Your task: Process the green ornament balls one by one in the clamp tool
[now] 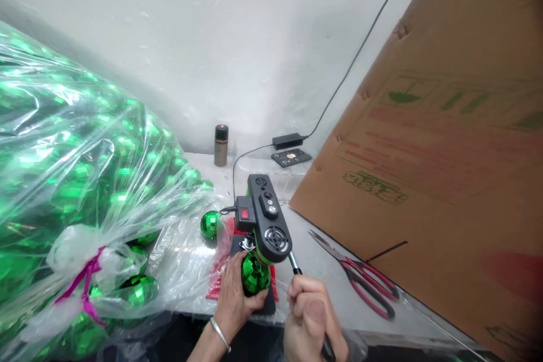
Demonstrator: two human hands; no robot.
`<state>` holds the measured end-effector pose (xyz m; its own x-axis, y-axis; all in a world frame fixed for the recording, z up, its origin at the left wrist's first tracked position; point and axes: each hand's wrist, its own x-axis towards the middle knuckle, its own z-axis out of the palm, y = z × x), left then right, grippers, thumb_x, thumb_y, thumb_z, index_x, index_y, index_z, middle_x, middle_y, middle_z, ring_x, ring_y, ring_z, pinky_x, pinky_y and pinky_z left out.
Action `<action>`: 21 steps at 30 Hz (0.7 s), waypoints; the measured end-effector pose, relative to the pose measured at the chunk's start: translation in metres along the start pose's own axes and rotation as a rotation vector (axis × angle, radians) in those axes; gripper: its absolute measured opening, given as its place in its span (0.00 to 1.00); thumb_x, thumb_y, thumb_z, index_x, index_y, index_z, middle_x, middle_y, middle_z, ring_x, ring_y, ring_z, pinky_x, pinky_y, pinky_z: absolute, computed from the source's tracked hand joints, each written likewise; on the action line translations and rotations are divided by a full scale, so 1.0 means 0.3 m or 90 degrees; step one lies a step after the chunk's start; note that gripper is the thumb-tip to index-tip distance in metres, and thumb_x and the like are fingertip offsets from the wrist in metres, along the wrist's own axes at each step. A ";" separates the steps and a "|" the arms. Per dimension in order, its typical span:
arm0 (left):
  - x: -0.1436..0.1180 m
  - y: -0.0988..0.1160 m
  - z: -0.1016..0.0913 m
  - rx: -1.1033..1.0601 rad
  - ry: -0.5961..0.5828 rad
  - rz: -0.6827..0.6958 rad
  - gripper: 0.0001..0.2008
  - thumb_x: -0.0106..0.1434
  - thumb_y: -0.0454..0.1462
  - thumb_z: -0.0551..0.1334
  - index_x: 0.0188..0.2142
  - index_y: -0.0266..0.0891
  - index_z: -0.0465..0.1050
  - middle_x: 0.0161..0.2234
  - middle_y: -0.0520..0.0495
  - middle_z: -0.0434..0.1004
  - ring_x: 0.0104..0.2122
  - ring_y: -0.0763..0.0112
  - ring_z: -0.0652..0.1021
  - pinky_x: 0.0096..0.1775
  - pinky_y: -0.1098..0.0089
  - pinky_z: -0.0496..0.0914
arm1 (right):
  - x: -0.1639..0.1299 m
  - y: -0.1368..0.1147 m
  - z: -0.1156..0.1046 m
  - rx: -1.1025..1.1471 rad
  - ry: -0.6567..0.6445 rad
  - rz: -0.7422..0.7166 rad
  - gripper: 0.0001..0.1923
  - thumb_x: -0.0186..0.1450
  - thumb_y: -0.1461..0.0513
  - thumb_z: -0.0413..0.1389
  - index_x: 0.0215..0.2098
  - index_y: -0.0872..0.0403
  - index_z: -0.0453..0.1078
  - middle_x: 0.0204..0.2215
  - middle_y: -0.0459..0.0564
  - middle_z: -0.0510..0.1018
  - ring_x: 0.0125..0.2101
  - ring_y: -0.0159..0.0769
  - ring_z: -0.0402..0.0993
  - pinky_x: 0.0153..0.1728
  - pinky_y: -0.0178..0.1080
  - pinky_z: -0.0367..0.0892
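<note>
My left hand (236, 285), with a metal bangle at the wrist, is closed around a shiny green mirrored ball (255, 275). The ball sits under the front end of a black machine (268, 218) that has round grilles on top and a red switch (245, 213) at its side. My right hand (313, 317) is wrapped round the lever handle (296, 265), a metal rod with a black grip, at the machine's right. Below the machine is a dark base (267, 307) over red material (213, 285). Where the ball meets the machine is hidden.
A large clear bag (102, 164) of green balls, tied with pink ribbon (87, 285), fills the left. One loose ball (210, 224) lies nearby. Scissors (360, 277) and a cardboard box (424, 141) are at right. Behind stand a small bottle (221, 147), adapter (288, 141) and phone (291, 157).
</note>
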<state>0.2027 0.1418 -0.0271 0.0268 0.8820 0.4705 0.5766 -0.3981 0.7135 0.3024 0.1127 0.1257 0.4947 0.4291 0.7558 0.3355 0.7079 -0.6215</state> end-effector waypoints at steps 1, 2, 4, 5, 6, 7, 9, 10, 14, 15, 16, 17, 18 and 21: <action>0.000 0.001 -0.001 -0.003 -0.004 -0.003 0.37 0.54 0.38 0.70 0.62 0.36 0.64 0.56 0.31 0.77 0.55 0.41 0.80 0.55 0.39 0.76 | -0.002 0.001 -0.001 0.000 -0.002 0.001 0.22 0.76 0.64 0.49 0.22 0.52 0.60 0.19 0.41 0.63 0.22 0.28 0.66 0.21 0.32 0.59; 0.001 0.003 -0.001 -0.005 -0.007 -0.008 0.37 0.54 0.37 0.70 0.62 0.36 0.64 0.56 0.31 0.77 0.55 0.42 0.80 0.55 0.39 0.76 | -0.005 0.002 -0.002 0.000 -0.004 0.002 0.22 0.76 0.64 0.49 0.22 0.52 0.60 0.19 0.41 0.63 0.22 0.28 0.65 0.21 0.32 0.59; 0.000 0.005 0.000 -0.011 -0.009 -0.015 0.37 0.53 0.37 0.69 0.62 0.37 0.64 0.56 0.32 0.78 0.55 0.42 0.80 0.56 0.40 0.76 | -0.009 0.004 -0.006 0.000 -0.003 0.002 0.22 0.76 0.65 0.49 0.22 0.52 0.60 0.19 0.41 0.63 0.22 0.28 0.66 0.22 0.33 0.59; 0.001 0.007 0.001 -0.014 -0.008 -0.018 0.37 0.53 0.37 0.69 0.62 0.37 0.64 0.56 0.32 0.77 0.55 0.43 0.80 0.56 0.40 0.76 | -0.011 0.005 -0.007 0.000 -0.004 0.001 0.22 0.75 0.65 0.48 0.22 0.52 0.60 0.20 0.41 0.64 0.23 0.28 0.66 0.22 0.33 0.60; 0.001 0.008 0.002 -0.017 -0.006 -0.019 0.37 0.53 0.37 0.69 0.62 0.37 0.64 0.56 0.32 0.78 0.55 0.43 0.80 0.56 0.41 0.76 | -0.012 0.007 -0.009 0.001 -0.005 -0.001 0.22 0.75 0.66 0.48 0.22 0.52 0.60 0.20 0.41 0.64 0.23 0.28 0.66 0.23 0.33 0.60; 0.002 0.008 0.002 -0.020 -0.004 -0.020 0.37 0.53 0.37 0.70 0.62 0.37 0.65 0.56 0.32 0.78 0.55 0.43 0.80 0.56 0.41 0.76 | -0.013 0.008 -0.011 0.000 -0.008 -0.002 0.21 0.75 0.66 0.48 0.22 0.52 0.60 0.20 0.41 0.64 0.23 0.29 0.66 0.23 0.33 0.60; 0.004 0.009 0.002 -0.022 -0.002 -0.019 0.37 0.53 0.37 0.70 0.62 0.37 0.65 0.56 0.32 0.78 0.55 0.43 0.80 0.55 0.41 0.77 | -0.014 0.011 -0.014 -0.002 -0.013 -0.002 0.21 0.75 0.66 0.48 0.23 0.52 0.60 0.20 0.42 0.64 0.23 0.29 0.66 0.23 0.33 0.60; 0.006 0.009 0.001 -0.021 -0.001 -0.018 0.37 0.53 0.37 0.70 0.62 0.37 0.65 0.56 0.32 0.78 0.54 0.43 0.80 0.55 0.41 0.77 | -0.015 0.013 -0.015 -0.003 -0.015 -0.002 0.21 0.75 0.66 0.49 0.23 0.52 0.60 0.20 0.41 0.64 0.23 0.29 0.66 0.23 0.33 0.60; 0.011 0.009 -0.003 -0.012 0.008 -0.004 0.37 0.52 0.36 0.69 0.61 0.36 0.64 0.55 0.32 0.78 0.53 0.43 0.81 0.54 0.41 0.78 | -0.018 0.024 -0.022 -0.005 -0.023 -0.010 0.20 0.74 0.67 0.49 0.23 0.52 0.60 0.20 0.41 0.63 0.24 0.28 0.66 0.23 0.32 0.61; 0.011 0.010 -0.004 -0.011 0.010 -0.001 0.37 0.52 0.36 0.69 0.61 0.36 0.64 0.55 0.32 0.78 0.53 0.43 0.81 0.54 0.41 0.78 | -0.020 0.027 -0.025 -0.005 -0.028 -0.011 0.19 0.74 0.67 0.49 0.24 0.52 0.60 0.20 0.41 0.63 0.24 0.29 0.66 0.24 0.32 0.61; 0.011 0.010 -0.004 -0.010 0.012 0.000 0.37 0.52 0.36 0.69 0.61 0.36 0.64 0.55 0.32 0.78 0.53 0.43 0.81 0.54 0.41 0.78 | -0.022 0.029 -0.028 -0.005 -0.032 -0.011 0.19 0.74 0.67 0.49 0.24 0.52 0.60 0.20 0.41 0.63 0.24 0.29 0.67 0.24 0.32 0.61; 0.011 0.012 -0.005 -0.010 0.012 0.000 0.37 0.52 0.36 0.69 0.61 0.36 0.64 0.55 0.32 0.78 0.54 0.43 0.81 0.54 0.41 0.78 | -0.023 0.031 -0.030 -0.005 -0.036 -0.009 0.19 0.74 0.68 0.48 0.24 0.52 0.60 0.20 0.41 0.63 0.25 0.29 0.67 0.24 0.32 0.62; 0.011 0.013 -0.005 -0.009 0.012 -0.002 0.37 0.52 0.36 0.69 0.61 0.36 0.64 0.55 0.32 0.78 0.54 0.43 0.81 0.54 0.41 0.78 | -0.024 0.031 -0.032 -0.006 -0.040 -0.008 0.19 0.74 0.68 0.48 0.24 0.52 0.60 0.20 0.41 0.63 0.25 0.29 0.67 0.25 0.32 0.62; 0.012 0.019 -0.004 -0.009 0.009 -0.007 0.37 0.52 0.36 0.69 0.61 0.36 0.63 0.54 0.32 0.78 0.53 0.43 0.81 0.54 0.41 0.78 | -0.022 0.027 -0.036 -0.012 -0.044 -0.010 0.19 0.75 0.67 0.48 0.25 0.52 0.61 0.21 0.41 0.64 0.24 0.28 0.66 0.24 0.32 0.62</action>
<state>0.2050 0.1424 -0.0209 0.0094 0.8825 0.4701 0.5656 -0.3924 0.7253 0.3105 0.1097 0.1136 0.4326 0.4560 0.7778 0.3580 0.7049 -0.6124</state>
